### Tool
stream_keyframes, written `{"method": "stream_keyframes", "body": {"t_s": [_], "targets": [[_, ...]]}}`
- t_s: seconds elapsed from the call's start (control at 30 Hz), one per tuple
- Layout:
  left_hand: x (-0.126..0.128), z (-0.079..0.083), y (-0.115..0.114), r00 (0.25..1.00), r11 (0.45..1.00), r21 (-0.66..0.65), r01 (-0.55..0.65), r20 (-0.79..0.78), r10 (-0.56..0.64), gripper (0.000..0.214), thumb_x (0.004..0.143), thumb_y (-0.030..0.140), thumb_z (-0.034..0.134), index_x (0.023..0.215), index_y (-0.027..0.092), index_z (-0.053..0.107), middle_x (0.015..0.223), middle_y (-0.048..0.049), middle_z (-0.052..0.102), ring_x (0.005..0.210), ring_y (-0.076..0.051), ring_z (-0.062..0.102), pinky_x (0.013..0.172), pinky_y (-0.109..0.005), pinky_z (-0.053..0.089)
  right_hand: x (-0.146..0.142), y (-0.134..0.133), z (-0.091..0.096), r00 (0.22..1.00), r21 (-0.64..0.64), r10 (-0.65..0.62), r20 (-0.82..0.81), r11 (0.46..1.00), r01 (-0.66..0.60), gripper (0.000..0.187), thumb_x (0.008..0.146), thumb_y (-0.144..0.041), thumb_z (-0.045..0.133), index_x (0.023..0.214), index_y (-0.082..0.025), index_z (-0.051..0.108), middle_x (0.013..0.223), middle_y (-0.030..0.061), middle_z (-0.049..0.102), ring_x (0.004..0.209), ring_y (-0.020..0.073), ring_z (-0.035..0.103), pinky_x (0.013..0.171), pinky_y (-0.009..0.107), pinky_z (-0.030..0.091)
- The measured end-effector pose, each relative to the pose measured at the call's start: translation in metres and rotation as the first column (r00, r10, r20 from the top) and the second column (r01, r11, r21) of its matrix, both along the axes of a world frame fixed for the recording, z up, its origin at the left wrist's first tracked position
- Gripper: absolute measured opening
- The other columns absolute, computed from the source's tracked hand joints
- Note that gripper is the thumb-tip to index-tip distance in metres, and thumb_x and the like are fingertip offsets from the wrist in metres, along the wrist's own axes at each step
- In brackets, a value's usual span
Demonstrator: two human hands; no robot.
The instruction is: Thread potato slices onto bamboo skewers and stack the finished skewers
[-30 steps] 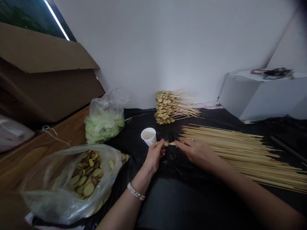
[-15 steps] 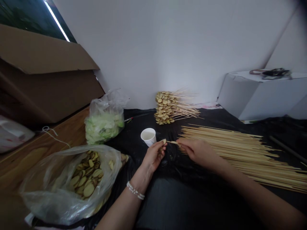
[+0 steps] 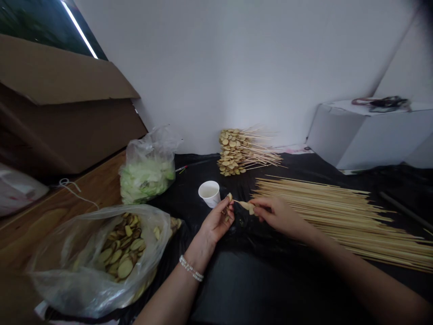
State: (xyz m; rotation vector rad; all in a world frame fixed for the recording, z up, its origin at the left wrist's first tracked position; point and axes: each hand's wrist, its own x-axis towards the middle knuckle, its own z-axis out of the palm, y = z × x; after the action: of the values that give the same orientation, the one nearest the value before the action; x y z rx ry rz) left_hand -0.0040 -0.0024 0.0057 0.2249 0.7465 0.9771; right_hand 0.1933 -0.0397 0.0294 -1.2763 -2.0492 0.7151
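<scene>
My left hand (image 3: 216, 221) pinches a small pale vegetable slice (image 3: 230, 197) at its fingertips, just right of a white paper cup (image 3: 209, 193). My right hand (image 3: 275, 214) is closed on a thin bamboo skewer (image 3: 241, 202) whose tip points at that slice, with another slice (image 3: 249, 206) threaded near its fingers. Both hands hover over black plastic sheeting (image 3: 243, 280). A wide heap of bare skewers (image 3: 341, 212) lies right of my right hand. A stack of finished skewers (image 3: 238, 151) loaded with slices rests by the wall.
A clear bag of sliced vegetables (image 3: 115, 253) lies open at the near left. Behind it sits a bag of green leaves (image 3: 147, 174). A cardboard box (image 3: 64, 108) stands on the wooden surface at left, a white box (image 3: 368, 131) at the back right.
My left hand has lifted the slice a little toward the cup. A slice now shows slid along the skewer up to my right fingers, which have shifted slightly left.
</scene>
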Motion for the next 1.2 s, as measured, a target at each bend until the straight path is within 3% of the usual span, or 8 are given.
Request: {"method": "stream_keyframes", "body": {"t_s": [0.4,0.9,1.2], "targets": [[0.000,-0.001,-0.001,1.000,1.000,0.018,0.002,-0.004,-0.002,0.007,0.079,0.012,0.065,0.086,0.013,0.065,0.075,-0.0021,0.064,0.055,-0.004,0.057,0.045,-0.010,0.045,-0.001,0.003,-0.005,0.987,-0.150,0.008,-0.160,0.988,-0.032,0.025,0.084,-0.025,0.047,0.095,-0.017,0.068,0.061,0.0006,0.061,0.056,0.0138,0.057,0.056,0.025,0.043],[0.001,-0.004,0.000,0.998,0.999,0.023,-0.044,-0.053,0.046,0.005,0.079,0.008,0.063,0.083,0.010,0.066,0.071,-0.0024,0.064,0.053,-0.004,0.056,0.043,-0.010,0.044,-0.001,0.004,-0.010,0.994,-0.183,0.002,-0.110,0.983,-0.022,0.024,0.084,-0.026,0.046,0.091,-0.017,0.067,0.059,0.0000,0.060,0.056,0.0142,0.056,0.055,0.025,0.040],[0.006,-0.009,-0.001,0.972,0.983,0.156,-0.093,-0.199,0.123,0.006,0.074,0.007,0.069,0.080,0.008,0.069,0.068,-0.0026,0.064,0.052,-0.002,0.054,0.044,-0.009,0.043,-0.004,0.005,-0.016,0.992,-0.208,-0.017,-0.126,0.978,-0.009,0.023,0.083,-0.023,0.046,0.090,-0.017,0.067,0.058,-0.0007,0.058,0.056,0.0135,0.055,0.055,0.024,0.039]]}}
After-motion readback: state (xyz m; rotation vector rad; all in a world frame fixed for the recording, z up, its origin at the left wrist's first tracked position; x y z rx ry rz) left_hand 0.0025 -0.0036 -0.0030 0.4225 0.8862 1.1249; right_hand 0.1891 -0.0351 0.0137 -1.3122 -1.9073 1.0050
